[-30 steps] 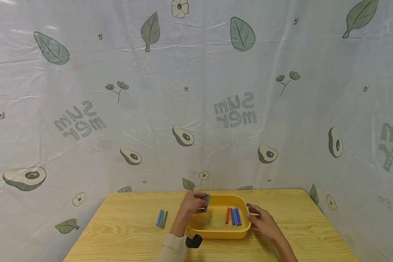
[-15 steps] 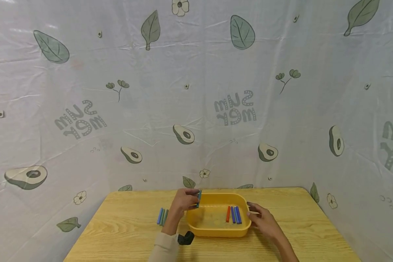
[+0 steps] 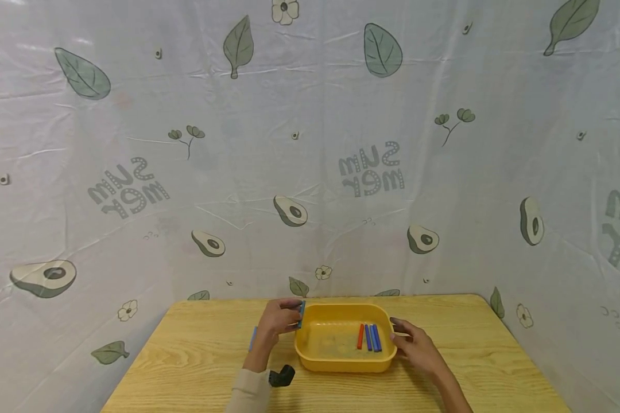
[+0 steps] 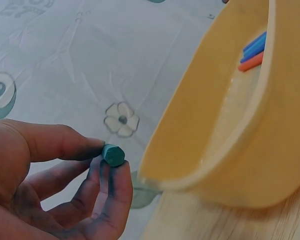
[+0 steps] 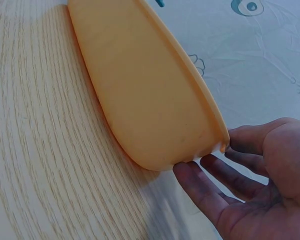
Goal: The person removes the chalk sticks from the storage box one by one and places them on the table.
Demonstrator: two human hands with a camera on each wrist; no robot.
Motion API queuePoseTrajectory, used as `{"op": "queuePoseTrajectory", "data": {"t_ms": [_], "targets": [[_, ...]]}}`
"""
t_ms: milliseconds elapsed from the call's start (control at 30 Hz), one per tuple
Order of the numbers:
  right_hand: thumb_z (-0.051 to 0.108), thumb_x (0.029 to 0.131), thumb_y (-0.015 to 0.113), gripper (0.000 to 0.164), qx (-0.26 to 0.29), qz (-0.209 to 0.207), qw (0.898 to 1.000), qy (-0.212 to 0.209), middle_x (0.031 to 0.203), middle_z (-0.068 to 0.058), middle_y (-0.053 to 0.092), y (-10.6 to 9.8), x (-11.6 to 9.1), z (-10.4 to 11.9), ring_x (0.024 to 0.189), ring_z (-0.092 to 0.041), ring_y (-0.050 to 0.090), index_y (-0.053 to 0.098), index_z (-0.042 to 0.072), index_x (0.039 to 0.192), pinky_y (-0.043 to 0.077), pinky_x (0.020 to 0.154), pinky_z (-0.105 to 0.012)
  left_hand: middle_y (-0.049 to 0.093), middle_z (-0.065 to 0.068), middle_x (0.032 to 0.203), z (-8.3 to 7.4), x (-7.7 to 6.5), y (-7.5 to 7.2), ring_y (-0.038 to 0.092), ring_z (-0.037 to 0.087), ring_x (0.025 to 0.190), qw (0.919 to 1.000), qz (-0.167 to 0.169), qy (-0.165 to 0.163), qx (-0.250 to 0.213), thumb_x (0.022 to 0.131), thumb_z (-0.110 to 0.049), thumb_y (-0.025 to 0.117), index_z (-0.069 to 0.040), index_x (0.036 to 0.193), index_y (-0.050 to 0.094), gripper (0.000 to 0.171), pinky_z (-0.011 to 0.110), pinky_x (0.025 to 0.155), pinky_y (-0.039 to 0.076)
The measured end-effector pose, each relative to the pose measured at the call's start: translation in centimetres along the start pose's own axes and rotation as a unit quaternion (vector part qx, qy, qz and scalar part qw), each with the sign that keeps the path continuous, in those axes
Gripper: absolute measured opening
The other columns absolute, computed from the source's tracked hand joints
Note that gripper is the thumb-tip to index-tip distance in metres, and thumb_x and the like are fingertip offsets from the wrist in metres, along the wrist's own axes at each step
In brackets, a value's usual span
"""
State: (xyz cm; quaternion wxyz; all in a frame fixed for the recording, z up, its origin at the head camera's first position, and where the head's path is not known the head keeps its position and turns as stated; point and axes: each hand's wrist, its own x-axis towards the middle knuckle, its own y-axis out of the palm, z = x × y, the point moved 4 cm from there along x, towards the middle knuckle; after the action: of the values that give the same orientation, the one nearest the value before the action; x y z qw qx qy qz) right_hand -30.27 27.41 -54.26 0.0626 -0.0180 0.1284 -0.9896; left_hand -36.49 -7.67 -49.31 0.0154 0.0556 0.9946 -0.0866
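A teal chalk-like stick point(image 4: 114, 155) is pinched between the thumb and fingertips of my left hand point(image 3: 278, 320). That hand is raised just beside the left end of the yellow tray point(image 3: 346, 366), and its fingertips look stained with colour. My right hand point(image 3: 417, 347) rests its thumb and fingertips against the tray's right end, fingers fairly straight, with the thumb at the rim in the right wrist view. Inside the tray, toward the right, a red stick point(image 3: 360, 336) lies alongside several blue sticks point(image 3: 376, 338).
A light blue stick point(image 3: 253, 338) shows on the table left of my left forearm, which hides what lies beside it. The wooden table point(image 3: 201, 367) ends at a patterned curtain point(image 3: 320, 172) behind the tray. A black band piece point(image 3: 282, 376) sits at my left wrist.
My left hand has moved left with the teal stick, from over the tray to beside its left end. Its forearm now covers the green sticks on the table. My right hand stays at the tray.
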Motion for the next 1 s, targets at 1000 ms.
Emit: {"op": "queuePoseTrajectory", "data": {"t_ms": [1000], "targets": [[0.010, 0.111, 0.056, 0.057, -0.002, -0.008, 1.000, 0.006, 0.152, -0.040, 0.050, -0.1, 0.0, 0.2, 0.132, -0.049, 0.063, 0.038, -0.010, 0.161, 0.066, 0.091, -0.040, 0.061, 0.038, 0.144, 6.1, -1.7, -10.6, 0.073, 0.040, 0.115, 0.9961, -0.080, -0.037, -0.002, 0.095, 0.007, 0.066, 0.016, 0.141, 0.060, 0.047, 0.050, 0.090, 0.065]]}}
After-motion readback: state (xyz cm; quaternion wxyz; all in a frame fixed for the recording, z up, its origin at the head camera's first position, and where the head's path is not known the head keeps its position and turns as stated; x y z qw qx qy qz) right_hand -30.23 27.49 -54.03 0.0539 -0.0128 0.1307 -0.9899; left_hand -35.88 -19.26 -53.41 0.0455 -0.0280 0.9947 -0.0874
